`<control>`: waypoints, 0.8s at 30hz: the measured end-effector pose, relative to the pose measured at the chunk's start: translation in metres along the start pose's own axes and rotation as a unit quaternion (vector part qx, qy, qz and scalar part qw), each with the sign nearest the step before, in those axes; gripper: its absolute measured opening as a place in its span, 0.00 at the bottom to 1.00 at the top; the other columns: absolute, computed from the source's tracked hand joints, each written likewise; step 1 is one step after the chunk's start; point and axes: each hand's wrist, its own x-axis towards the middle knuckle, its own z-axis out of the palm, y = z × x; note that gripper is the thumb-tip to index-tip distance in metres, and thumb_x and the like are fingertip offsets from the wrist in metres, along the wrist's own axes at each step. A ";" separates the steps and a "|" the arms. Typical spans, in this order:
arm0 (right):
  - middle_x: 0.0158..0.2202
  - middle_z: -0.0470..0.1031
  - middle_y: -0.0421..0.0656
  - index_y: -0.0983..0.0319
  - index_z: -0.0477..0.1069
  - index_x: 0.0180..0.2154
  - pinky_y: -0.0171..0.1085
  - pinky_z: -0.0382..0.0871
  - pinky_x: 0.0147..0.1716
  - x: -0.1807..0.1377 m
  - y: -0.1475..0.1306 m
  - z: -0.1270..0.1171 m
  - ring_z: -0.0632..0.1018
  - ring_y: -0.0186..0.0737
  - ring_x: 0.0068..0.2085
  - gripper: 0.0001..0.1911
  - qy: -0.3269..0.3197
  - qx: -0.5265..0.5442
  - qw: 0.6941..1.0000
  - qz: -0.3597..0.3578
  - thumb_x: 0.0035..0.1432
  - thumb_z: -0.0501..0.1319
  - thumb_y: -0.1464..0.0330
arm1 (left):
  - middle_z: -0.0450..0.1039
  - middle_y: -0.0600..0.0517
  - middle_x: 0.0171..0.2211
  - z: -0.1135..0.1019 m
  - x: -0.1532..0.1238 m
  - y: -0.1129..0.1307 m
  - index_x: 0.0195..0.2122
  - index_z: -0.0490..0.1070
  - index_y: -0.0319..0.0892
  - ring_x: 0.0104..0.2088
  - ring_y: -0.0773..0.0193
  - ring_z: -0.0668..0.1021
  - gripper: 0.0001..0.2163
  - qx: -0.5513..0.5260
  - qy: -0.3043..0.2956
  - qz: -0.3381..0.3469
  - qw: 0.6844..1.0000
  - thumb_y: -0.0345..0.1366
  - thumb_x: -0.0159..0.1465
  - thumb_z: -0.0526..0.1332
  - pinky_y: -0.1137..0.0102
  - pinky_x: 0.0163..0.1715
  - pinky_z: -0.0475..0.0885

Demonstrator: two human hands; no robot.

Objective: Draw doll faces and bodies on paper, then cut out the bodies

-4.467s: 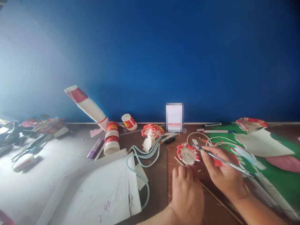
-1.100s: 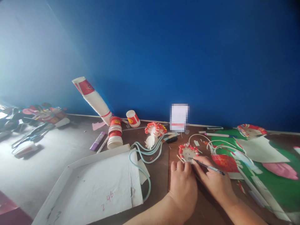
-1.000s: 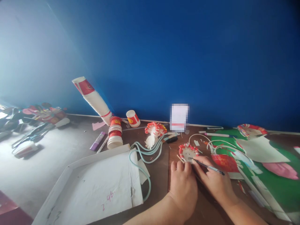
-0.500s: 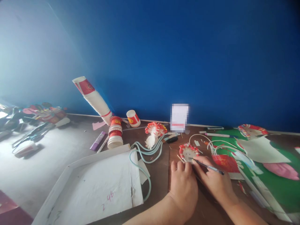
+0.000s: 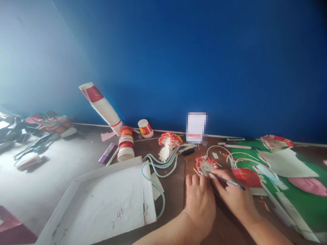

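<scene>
A cut paper cup (image 5: pixel 206 165) lies on the brown table, its strips curled into a red and white fringe around a pale middle with small dark marks. My right hand (image 5: pixel 233 195) grips a pen (image 5: pixel 231 182), whose tip meets the lower part of the pale middle. Just below the cup, my left hand (image 5: pixel 199 200) rests palm down with its fingers stretched toward the fringe. Its fingertips are at the near edge of the cup; whether they press on it I cannot tell. The left thumb is mostly hidden.
A white box lid (image 5: pixel 102 204) lies left of my hands, with a pale blue cable (image 5: pixel 160 165) beside it. Behind stand a leaning stack of paper cups (image 5: pixel 106 112) and another fringed cup (image 5: pixel 168 140). Green paper (image 5: pixel 304 207) with scraps and markers lies at right.
The pen tip has shifted very slightly on the cup's pale middle. Both hands stay in nearly the same place, and the whole view has moved a little.
</scene>
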 end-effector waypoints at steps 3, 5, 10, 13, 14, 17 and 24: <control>0.33 0.83 0.41 0.60 0.75 0.40 0.33 0.74 0.30 -0.001 0.001 0.001 0.84 0.39 0.31 0.14 0.008 0.002 1.000 -0.002 0.69 0.54 0.60 | 0.70 0.46 0.42 0.000 0.002 -0.002 0.52 0.74 0.39 0.41 0.54 0.68 0.16 -0.011 -0.009 0.005 1.000 0.35 0.65 0.58 0.56 0.48 0.63; 0.33 0.83 0.41 0.59 0.75 0.40 0.33 0.74 0.29 -0.001 0.002 0.001 0.84 0.39 0.31 0.14 0.006 0.002 1.000 0.001 0.69 0.54 0.60 | 0.70 0.45 0.43 0.001 0.003 -0.002 0.53 0.74 0.39 0.41 0.54 0.68 0.17 -0.012 -0.011 0.006 1.000 0.35 0.65 0.57 0.56 0.47 0.63; 0.33 0.84 0.41 0.59 0.76 0.40 0.33 0.74 0.28 -0.002 0.003 0.000 0.84 0.39 0.31 0.15 0.001 0.003 1.000 0.008 0.69 0.54 0.59 | 0.70 0.46 0.43 0.001 0.002 -0.002 0.54 0.73 0.39 0.41 0.54 0.68 0.17 -0.026 -0.025 0.009 0.999 0.35 0.65 0.57 0.56 0.46 0.63; 0.34 0.84 0.42 0.59 0.76 0.41 0.33 0.74 0.29 -0.001 0.002 -0.001 0.84 0.39 0.32 0.15 0.011 0.002 1.000 0.007 0.69 0.54 0.59 | 0.70 0.45 0.43 -0.001 0.003 -0.003 0.54 0.73 0.39 0.41 0.54 0.68 0.17 -0.033 -0.040 0.013 0.999 0.35 0.65 0.57 0.56 0.46 0.64; 0.34 0.84 0.43 0.59 0.76 0.41 0.33 0.74 0.29 -0.001 0.002 -0.001 0.84 0.39 0.33 0.15 0.016 -0.001 1.000 0.008 0.69 0.54 0.60 | 0.70 0.45 0.43 -0.002 0.003 -0.003 0.54 0.74 0.39 0.42 0.54 0.68 0.17 -0.034 -0.046 0.014 0.998 0.36 0.65 0.57 0.56 0.45 0.64; 0.33 0.84 0.43 0.60 0.77 0.40 0.32 0.73 0.27 -0.001 0.001 -0.002 0.84 0.39 0.32 0.15 0.030 -0.014 0.999 0.010 0.68 0.55 0.59 | 0.70 0.45 0.43 -0.005 0.004 -0.004 0.54 0.73 0.39 0.41 0.54 0.67 0.17 -0.036 -0.063 0.016 0.997 0.35 0.66 0.56 0.56 0.45 0.64; 0.34 0.85 0.44 0.60 0.77 0.40 0.34 0.74 0.26 0.000 0.000 -0.001 0.85 0.41 0.31 0.17 0.010 -0.016 1.000 0.023 0.68 0.54 0.58 | 0.70 0.47 0.42 -0.006 0.005 -0.005 0.55 0.73 0.40 0.40 0.55 0.68 0.17 -0.046 -0.066 0.013 0.997 0.35 0.66 0.57 0.55 0.49 0.63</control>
